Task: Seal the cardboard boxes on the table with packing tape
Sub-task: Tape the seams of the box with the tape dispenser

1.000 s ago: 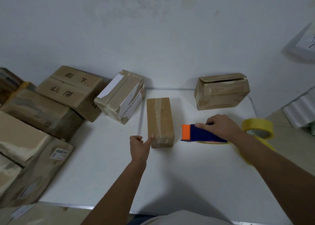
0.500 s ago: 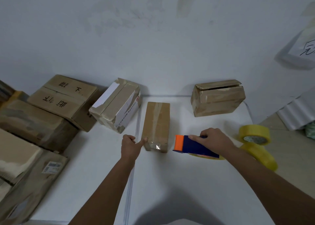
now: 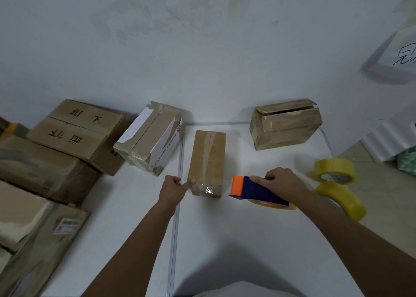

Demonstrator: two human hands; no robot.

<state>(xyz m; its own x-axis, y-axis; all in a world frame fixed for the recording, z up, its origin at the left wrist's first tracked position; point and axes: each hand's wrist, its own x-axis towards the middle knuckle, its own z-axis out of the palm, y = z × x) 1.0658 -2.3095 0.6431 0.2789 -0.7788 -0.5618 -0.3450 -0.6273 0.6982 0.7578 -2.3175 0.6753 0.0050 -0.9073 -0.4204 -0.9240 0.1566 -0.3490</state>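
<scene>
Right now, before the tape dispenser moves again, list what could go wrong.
1. The left hand touches the narrow brown cardboard box with one fingertip only, so a dispenser pull might slide it.
2. The right hand grips the blue and orange tape dispenser near two loose yellow tape rolls; a swing could knock them.

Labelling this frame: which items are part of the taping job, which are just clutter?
Job:
- narrow box, left hand touching its near corner
- tape gun, gripped by right hand
- open box
- labelled box

Lying about:
- spare tape rolls
- box stack at left
- wall paper
</scene>
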